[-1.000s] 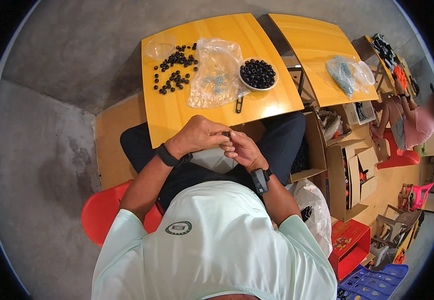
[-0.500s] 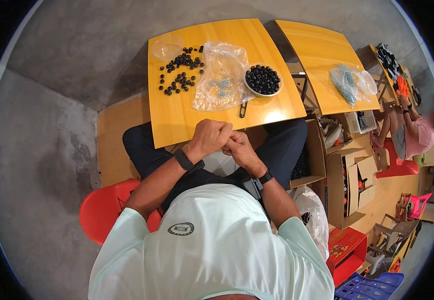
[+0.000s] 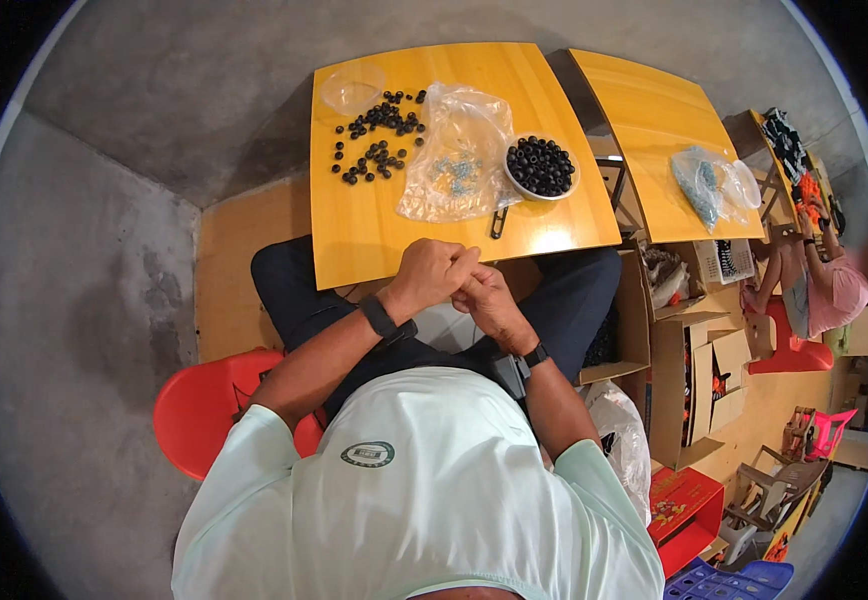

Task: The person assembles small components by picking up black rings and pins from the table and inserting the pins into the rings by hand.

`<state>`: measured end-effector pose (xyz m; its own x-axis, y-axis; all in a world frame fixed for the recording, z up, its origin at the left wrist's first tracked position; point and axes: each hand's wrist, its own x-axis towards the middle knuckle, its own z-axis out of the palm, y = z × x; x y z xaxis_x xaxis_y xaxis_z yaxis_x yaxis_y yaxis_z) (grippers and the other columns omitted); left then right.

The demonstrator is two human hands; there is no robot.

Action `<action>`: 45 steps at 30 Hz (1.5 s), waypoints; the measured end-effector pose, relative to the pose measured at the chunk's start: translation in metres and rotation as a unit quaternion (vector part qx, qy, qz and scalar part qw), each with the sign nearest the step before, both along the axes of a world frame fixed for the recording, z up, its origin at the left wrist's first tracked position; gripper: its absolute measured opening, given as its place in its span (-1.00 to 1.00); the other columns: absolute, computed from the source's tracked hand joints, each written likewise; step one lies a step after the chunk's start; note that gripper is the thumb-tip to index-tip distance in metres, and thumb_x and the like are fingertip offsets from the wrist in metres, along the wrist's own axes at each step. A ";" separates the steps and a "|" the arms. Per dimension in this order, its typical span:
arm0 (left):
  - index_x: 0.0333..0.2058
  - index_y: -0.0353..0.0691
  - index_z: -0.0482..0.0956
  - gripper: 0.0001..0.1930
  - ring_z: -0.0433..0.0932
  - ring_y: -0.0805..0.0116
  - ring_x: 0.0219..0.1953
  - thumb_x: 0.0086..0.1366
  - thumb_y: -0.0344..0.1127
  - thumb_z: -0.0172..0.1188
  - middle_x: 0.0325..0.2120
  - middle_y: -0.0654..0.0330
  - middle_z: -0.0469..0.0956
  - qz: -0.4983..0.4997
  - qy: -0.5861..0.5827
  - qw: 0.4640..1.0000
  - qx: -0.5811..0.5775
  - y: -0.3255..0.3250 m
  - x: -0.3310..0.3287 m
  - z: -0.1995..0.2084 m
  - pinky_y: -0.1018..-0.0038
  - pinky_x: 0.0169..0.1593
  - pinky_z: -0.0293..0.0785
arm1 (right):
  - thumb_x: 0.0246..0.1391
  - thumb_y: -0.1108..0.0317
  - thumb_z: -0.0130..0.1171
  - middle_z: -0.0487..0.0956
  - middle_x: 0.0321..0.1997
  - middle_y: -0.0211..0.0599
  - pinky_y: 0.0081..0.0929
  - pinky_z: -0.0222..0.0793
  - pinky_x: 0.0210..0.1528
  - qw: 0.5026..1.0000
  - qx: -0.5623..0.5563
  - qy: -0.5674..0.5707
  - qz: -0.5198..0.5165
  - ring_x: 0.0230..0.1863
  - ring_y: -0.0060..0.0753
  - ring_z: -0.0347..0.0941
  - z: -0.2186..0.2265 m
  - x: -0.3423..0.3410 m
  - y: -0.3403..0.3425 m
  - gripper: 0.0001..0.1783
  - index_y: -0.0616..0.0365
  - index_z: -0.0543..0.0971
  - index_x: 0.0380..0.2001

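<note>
At the near edge of the yellow wooden tabletop (image 3: pixel 374 230), the left hand (image 3: pixel 432 275) and right hand (image 3: pixel 484 298) press together, each grip curled closed; I cannot tell on what.

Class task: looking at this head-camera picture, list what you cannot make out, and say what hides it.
- Whatever is between the left hand and right hand: head view, covered by the closed fingers.
- Small blue pieces in the clear plastic bag: head view, too small to identify.
- Dark tool by the white bowl: too small to tell its kind.

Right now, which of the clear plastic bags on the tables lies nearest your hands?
The large clear bag with pale blue bits on the near table, between the loose black rings and the white bowl.
</note>
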<state>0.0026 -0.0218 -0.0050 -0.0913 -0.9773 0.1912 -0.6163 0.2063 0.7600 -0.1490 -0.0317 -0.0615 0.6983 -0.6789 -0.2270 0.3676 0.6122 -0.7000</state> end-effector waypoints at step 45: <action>-0.26 -0.40 0.63 -0.63 0.32 0.66 -0.50 0.46 -0.18 0.01 -0.63 0.38 0.41 -0.015 0.178 0.978 0.112 0.009 0.023 0.015 0.61 -0.42 0.27 | 0.29 0.11 0.12 0.31 -0.39 -0.57 -0.76 0.16 -0.43 0.980 0.049 -0.190 -0.025 -0.42 -0.72 0.15 0.027 -0.015 -0.001 -0.62 0.25 0.48 -0.10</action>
